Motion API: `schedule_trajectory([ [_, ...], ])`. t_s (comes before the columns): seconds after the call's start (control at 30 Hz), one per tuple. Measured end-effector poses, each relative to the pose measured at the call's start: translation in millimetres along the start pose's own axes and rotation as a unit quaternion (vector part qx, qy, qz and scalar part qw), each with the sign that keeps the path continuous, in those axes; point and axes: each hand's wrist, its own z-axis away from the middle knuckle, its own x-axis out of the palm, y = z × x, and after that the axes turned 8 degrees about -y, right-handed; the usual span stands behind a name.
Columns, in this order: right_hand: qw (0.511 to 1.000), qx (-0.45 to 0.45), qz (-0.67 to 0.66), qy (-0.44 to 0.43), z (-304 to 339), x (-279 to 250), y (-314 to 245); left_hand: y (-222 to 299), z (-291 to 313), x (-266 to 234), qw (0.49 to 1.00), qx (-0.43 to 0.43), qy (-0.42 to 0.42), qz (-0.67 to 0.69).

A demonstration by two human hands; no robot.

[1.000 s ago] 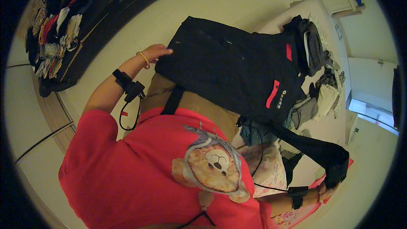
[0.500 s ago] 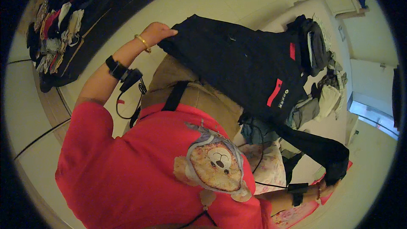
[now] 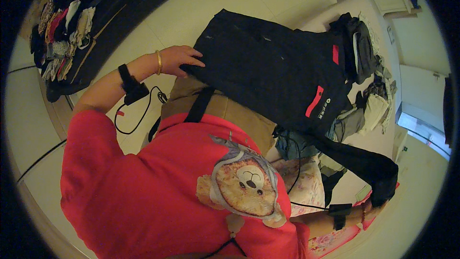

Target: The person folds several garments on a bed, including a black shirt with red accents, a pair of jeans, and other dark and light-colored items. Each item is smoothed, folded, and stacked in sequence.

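Note:
A black jacket (image 3: 268, 60) with red-trimmed pockets is spread in front of me, from my lap toward the bed. At its left edge lies my left hand (image 3: 178, 60), with the fingers stretched out and a little apart, touching the cloth. One long sleeve (image 3: 357, 160) reaches toward the lower right. My right hand (image 3: 376, 207) is at the end of that sleeve, gripping the cloth. Dark fabric hides most of its fingers.
Folded dark clothes (image 3: 359, 50) are stacked on the bed (image 3: 357, 139) beyond the jacket, with grey and cream garments (image 3: 373, 110) beside them. Another heap of clothes (image 3: 64, 33) lies at the far left. A thin cable (image 3: 136, 127) loops beside my left arm.
My left hand has loosened its pinch on the jacket's edge, moved slightly down and spread its fingers. The jacket's left corner has come to rest lower. My right hand has barely moved.

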Motion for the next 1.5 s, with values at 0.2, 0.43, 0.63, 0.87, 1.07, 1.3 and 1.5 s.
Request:
schedule_trajectory([
  [0.2, 1.000, 0.000, 0.004, -0.006, -0.1, 4.9, -4.0, -20.7, -35.9, -45.3, 0.976, -0.152, -0.158, 0.006],
  [0.43, 1.000, 0.009, 0.007, -0.004, 4.8, 3.7, -8.3, 14.8, -68.7, -143.5, 0.985, -0.161, -0.056, 0.020],
  [0.63, 1.000, 0.023, 0.010, -0.004, 12.0, -0.9, -3.8, 13.2, -46.0, -103.1, 0.927, 0.090, 0.337, -0.138],
  [0.87, 0.999, 0.042, 0.005, -0.005, 21.9, 6.4, 3.6, 0.9, 15.5, 34.6, 0.990, -0.045, 0.126, -0.033],
  [1.07, 0.999, 0.049, -0.016, -0.016, 38.6, 17.3, 0.6, 23.0, 10.5, 37.3, 0.964, -0.023, 0.138, -0.226],
  [1.3, 0.999, -0.012, -0.049, 0.005, 36.6, -8.0, -33.4, 5.9, -46.2, -68.9, 0.980, 0.050, 0.187, -0.042],
  [1.5, 0.989, -0.115, -0.002, 0.092, 60.0, -68.6, -89.0, 96.0, -70.4, -221.5, 0.920, 0.162, 0.293, -0.205],
])
